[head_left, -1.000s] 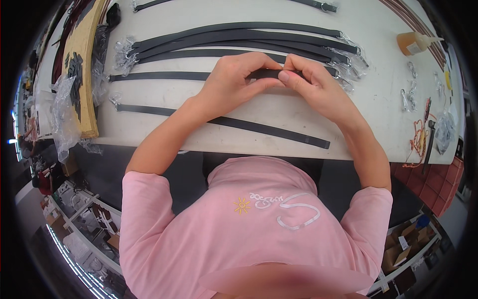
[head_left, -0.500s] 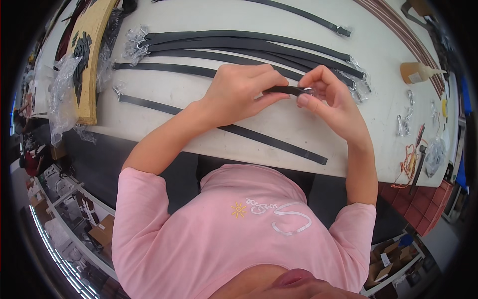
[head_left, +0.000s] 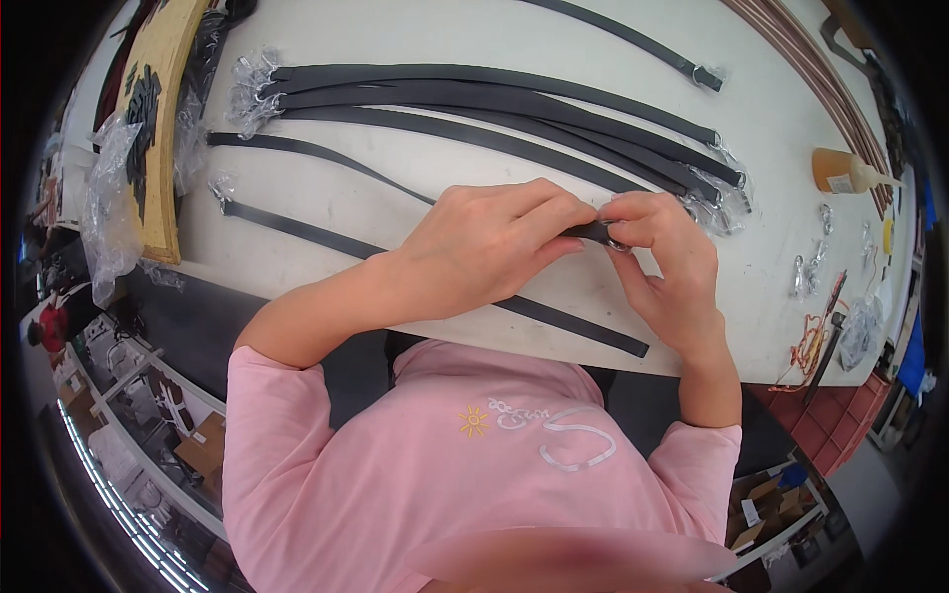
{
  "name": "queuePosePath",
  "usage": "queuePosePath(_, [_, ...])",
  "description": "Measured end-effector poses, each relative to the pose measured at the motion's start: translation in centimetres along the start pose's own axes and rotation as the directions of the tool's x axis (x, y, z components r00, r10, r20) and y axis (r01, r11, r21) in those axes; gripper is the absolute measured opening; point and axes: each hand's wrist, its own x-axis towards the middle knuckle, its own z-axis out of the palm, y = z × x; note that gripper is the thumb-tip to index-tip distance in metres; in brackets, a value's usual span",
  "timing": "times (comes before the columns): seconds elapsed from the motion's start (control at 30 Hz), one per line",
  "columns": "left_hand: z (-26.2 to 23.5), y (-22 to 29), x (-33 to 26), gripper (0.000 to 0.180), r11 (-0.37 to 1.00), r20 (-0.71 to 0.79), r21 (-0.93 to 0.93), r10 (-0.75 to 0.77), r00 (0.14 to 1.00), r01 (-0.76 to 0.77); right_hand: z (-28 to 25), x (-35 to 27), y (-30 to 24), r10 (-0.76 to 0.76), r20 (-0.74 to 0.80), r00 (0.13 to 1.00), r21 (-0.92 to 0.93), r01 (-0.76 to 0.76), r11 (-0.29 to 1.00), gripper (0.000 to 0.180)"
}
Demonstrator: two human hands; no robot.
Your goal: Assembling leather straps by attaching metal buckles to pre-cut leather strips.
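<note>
A flat black strap (head_left: 326, 156) runs from the far left of the table up into my hands, bending as it rises. My left hand (head_left: 479, 242) pinches it a little short of its end. My right hand (head_left: 677, 267) is closed on that end, where a small shiny metal ring (head_left: 615, 243) shows between thumb and fingers. The fingers partly hide the ring. A second black strap (head_left: 568, 321) lies slantwise under my left forearm, nearer to me. Beyond my hands rests a bundle of several black straps (head_left: 445, 96), with metal fittings in clear plastic at both ends.
Another strap (head_left: 633, 38) lies at the far side. On the left stands a yellowish board (head_left: 163, 188) bearing small dark pieces, beside crumpled plastic (head_left: 111, 212). To the right are an amber squeeze bottle (head_left: 835, 170), metal clasps (head_left: 813, 262), an orange cord (head_left: 809, 341) and brown rods (head_left: 820, 74).
Both hands have come nearer to me with the strap end. My right fingers have closed more tightly around the ring. The whole view has shifted slightly.
</note>
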Motion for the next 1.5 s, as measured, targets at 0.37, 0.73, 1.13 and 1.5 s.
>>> queuePosePath(0.37, [-0.1, -0.5, -0.1, 0.024, 0.993, -0.009, -0.098, -0.071, 0.997, 0.070, 0.0, 0.6, -1.1, 0.232, 0.052, 0.971, 0.095, -0.236, 0.967, 0.023])
queuePosePath(0.73, [-0.1, -0.7, 0.8, 0.007, 0.948, 0.108, -0.280, -0.125, 0.986, 0.151, 0.8, -0.6, 0.2, 0.461, 0.379, 0.802, 0.640, -0.587, 0.496, 0.022])
queuePosePath(1.13, [-0.1, -2.5, 1.2, 0.022, 0.739, 0.328, -0.529, -0.276, 0.904, 0.417, 1.0, -0.1, 0.4, 0.574, 0.478, 0.665, 0.685, -0.691, 0.230, 0.038])
queuePosePath(1.5, [0.3, -2.4, 1.1, 0.025, 0.728, 0.292, -0.581, -0.231, 0.928, 0.364, 2.8, -0.8, -0.4, 0.603, 0.271, 0.751, 0.704, -0.581, 0.407, 0.032])
